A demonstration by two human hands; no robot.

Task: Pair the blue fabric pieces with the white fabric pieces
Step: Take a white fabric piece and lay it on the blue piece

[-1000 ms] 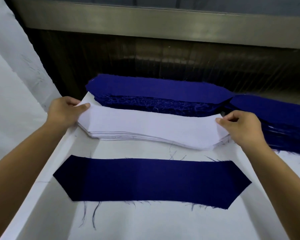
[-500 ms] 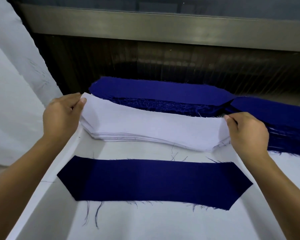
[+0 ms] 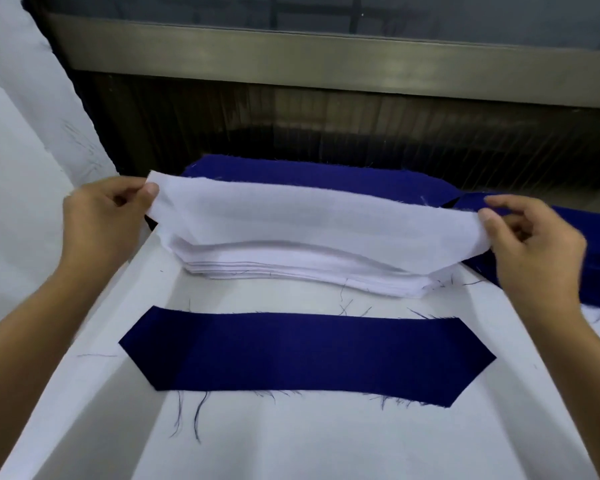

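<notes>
Nearest me, a single blue piece lies flat on the white tabletop, pointed at both ends, with loose threads trailing off its edges. It looks light enough that a careless forearm, or the draught of cloth coming down, could nudge it askew, and then the pair would not match edge to edge. Just beyond it sits the white stack, its layers slightly fanned. The top white piece is raised off that stack and sags in the middle. The left hand pinches its left tip between thumb and fingers, and the right hand pinches the right tip the same way. So the piece hangs between the two hands, above the stack and short of the blue one. My worry is that a second thin layer clings underneath and comes along, or that the slack middle folds as it is laid. Behind the hands lies the blue stack, and to the right is another blue stack, partly hidden by the right hand. Farthest off runs a metal rail.
</notes>
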